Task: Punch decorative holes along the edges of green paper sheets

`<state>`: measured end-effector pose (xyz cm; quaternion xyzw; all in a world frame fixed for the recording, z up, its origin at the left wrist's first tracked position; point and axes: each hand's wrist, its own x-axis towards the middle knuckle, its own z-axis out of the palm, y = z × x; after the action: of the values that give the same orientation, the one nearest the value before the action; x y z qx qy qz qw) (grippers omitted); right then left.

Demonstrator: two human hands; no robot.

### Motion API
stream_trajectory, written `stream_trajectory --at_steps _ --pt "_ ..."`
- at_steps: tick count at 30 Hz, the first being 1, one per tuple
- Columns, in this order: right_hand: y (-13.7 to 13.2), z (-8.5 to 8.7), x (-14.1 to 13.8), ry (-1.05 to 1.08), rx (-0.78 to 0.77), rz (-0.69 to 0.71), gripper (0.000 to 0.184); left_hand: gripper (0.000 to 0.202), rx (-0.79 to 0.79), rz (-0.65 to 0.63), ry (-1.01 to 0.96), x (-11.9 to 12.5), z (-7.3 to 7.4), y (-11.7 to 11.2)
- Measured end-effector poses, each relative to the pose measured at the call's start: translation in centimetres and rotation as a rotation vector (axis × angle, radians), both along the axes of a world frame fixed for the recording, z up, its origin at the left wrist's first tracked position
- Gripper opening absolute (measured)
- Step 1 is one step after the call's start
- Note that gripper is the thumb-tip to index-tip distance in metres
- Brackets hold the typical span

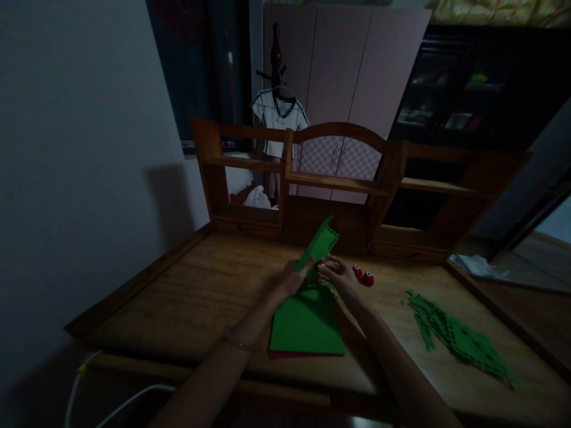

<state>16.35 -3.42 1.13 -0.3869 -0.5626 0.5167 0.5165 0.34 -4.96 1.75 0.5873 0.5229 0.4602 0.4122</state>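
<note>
My left hand is closed on a folded green sheet, thumb on its near face. A row of small holes runs along the sheet's right edge. At the sheet's lower right, my right hand is pinched around a small red object, mostly hidden by the fingers. Beneath both hands lies a stack of flat green sheets, with a red layer showing at its near edge. Small green scraps are by my right wrist. Two red rounded objects with pale tops stand just beyond my right hand.
On the right of the wooden table spreads a pile of green perforated strips. A wooden shelf unit rises along the far edge. A white cable hangs near the front left edge, and a wall borders the left.
</note>
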Motion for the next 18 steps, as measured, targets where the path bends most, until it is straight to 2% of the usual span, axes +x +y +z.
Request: stream_trajectory --at_steps 3,8,13,18 --pt "0.28 -0.52 0.21 -0.042 -0.057 0.038 0.047 0.057 0.011 -0.018 0.005 -0.06 -0.13 0.06" --pt "0.38 -0.98 0.18 -0.018 -0.052 0.011 0.051 0.048 0.193 0.036 -0.030 0.22 -0.38 0.53" --pt "0.12 -0.65 0.19 -0.086 -0.008 0.033 0.048 0.048 0.149 0.044 -0.043 0.36 -0.61 0.55" --pt "-0.42 -0.14 0.05 0.042 -0.059 0.049 0.050 0.051 0.082 -0.020 -0.157 0.67 -0.45 0.38"
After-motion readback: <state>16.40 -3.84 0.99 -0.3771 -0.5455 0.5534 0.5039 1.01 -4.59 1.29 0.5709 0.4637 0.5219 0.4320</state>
